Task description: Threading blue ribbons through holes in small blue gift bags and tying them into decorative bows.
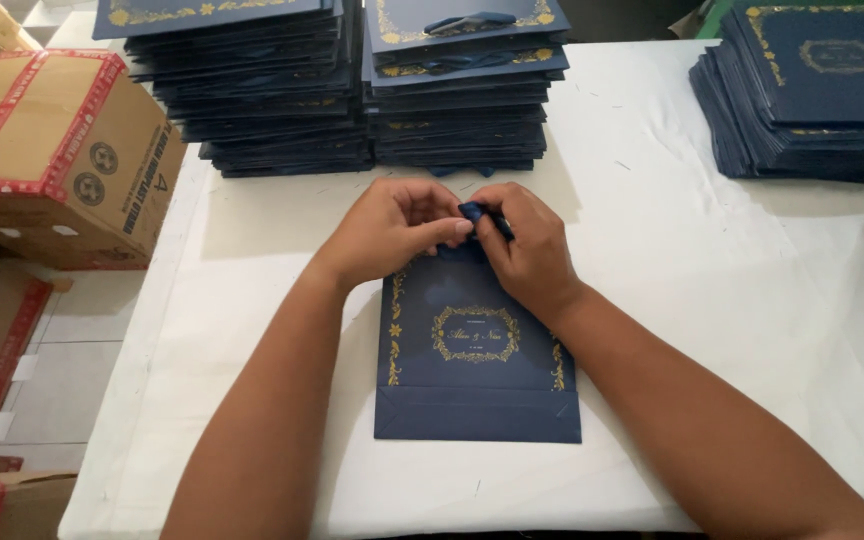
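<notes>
White cloth covers the table (712, 300) that fills most of the frame, and at its centre lies 1 flat navy paper bag (477, 370) with gold ornament, its long axis running from the lower middle of the frame up toward the stacks at the top. Its folded base points to the bottom edge; its mouth points up, right under both hands.

At that upper end sits a dark blue ribbon (476, 212), pinched between the 2 hands. The left hand (392, 228) comes in from the left with fingers curled closed, thumb and forefinger gripping the ribbon. The right hand (524, 245) meets it from the right, fingers also closed on the same ribbon, knuckles resting over the bag's top edge. Both hands touch each other; neither is clearly nearer, since the ribbon lies exactly between them.

Further out, 2 tall stacks of matching navy bags (352, 90) stand at the top centre, just beyond the fingers, leaving only a narrow strip of cloth. Another lower stack of navy bags (812, 90) sits at the upper right, well apart. Cardboard boxes (52, 150) with red tape crowd the left edge, off the table.
</notes>
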